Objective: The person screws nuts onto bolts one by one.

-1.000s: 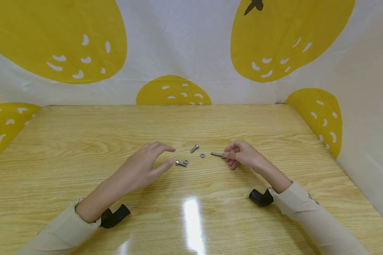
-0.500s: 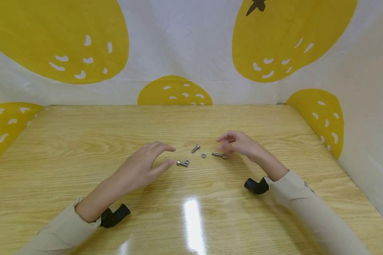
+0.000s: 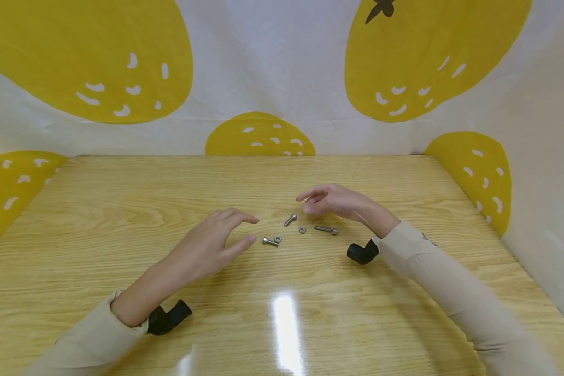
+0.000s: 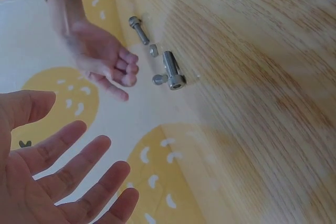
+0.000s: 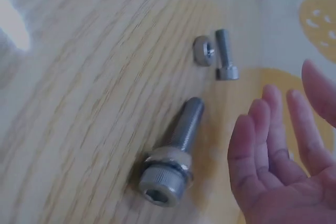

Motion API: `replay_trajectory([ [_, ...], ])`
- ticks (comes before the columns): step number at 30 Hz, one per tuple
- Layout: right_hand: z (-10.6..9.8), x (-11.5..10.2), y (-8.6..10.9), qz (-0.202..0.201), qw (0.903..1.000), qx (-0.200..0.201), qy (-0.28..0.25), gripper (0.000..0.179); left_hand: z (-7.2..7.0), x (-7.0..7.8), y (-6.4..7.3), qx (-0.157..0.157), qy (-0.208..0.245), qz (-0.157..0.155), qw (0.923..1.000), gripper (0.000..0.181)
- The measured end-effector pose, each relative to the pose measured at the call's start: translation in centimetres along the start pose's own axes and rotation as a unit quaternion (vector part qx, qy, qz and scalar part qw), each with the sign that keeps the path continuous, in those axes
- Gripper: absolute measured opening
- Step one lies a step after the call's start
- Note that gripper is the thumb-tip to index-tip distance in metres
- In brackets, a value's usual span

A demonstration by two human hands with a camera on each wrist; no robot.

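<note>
My right hand (image 3: 336, 200) hovers above the table, holding nothing, fingers loosely extended close to a socket-head bolt (image 3: 290, 220) at the back. Lower right of that hand lies a longer bolt (image 3: 326, 230); in the right wrist view a nut (image 5: 170, 157) sits round its shank close under the head. A loose nut (image 3: 302, 230) rests between these two bolts. My left hand (image 3: 209, 243) is empty, its thumb and index finger spread apart. Just right of its fingertips lie a third bolt (image 3: 270, 242) and another nut (image 3: 278, 238), side by side.
The wooden table (image 3: 122, 198) runs back to a white curtain (image 3: 268, 62) with large yellow fruit shapes. Black wrist devices (image 3: 169, 317) stick out from both beige sleeves (image 3: 432, 277). A bright light reflection lies on the front of the table.
My right hand has let go of the longer bolt, leaving it on the table, and has moved left and away from me toward the back bolt. My left hand has stayed still.
</note>
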State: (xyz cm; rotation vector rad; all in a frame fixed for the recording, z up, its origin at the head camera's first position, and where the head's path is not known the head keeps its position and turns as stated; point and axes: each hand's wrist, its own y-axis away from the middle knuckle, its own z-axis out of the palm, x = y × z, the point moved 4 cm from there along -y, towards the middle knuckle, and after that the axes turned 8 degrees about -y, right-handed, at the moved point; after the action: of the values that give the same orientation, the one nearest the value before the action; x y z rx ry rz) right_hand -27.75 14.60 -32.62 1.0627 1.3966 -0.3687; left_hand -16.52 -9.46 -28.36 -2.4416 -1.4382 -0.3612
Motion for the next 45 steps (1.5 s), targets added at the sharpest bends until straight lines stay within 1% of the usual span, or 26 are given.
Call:
replay_trajectory([
  [5,-0.1,0.5,-1.2,0.042,0.9985,-0.027,-0.023,0.044,0.0,0.0,0.0,-0.005,0.003,-0.002,1.0,0.036],
  [8,-0.2,0.8,-1.6,0.06,0.9969,-0.04,-0.029,0.044,0.1,-0.1,-0.1,-0.006,0.004,-0.002,1.0,0.036],
  [10,-0.2,1.0,-1.9,0.073,0.996,-0.047,-0.024,0.043,0.1,-0.1,-0.1,-0.007,0.003,-0.001,1.0,0.036],
  [15,-0.2,1.4,-2.4,0.086,0.9942,-0.063,0.013,0.04,0.2,-0.2,-0.1,-0.007,0.004,-0.001,1.0,0.035],
  [19,-0.2,1.4,-2.8,0.081,0.9934,-0.068,0.045,0.039,0.2,-0.2,-0.1,-0.008,0.005,0.0,1.0,0.035],
  [29,0.1,1.5,-3.5,0.064,0.9921,-0.057,0.091,0.032,0.5,-0.3,-0.2,-0.011,0.004,-0.001,0.9999,0.036],
  [39,0.6,1.4,-4.0,0.035,0.9906,-0.063,0.116,0.021,0.6,-0.4,-0.3,-0.011,-0.003,0.002,0.9999,0.034],
  [45,0.6,1.1,-3.9,0.02,0.9897,-0.063,0.127,0.02,0.7,-0.3,-0.4,-0.011,-0.002,0.001,0.9999,0.034],
])
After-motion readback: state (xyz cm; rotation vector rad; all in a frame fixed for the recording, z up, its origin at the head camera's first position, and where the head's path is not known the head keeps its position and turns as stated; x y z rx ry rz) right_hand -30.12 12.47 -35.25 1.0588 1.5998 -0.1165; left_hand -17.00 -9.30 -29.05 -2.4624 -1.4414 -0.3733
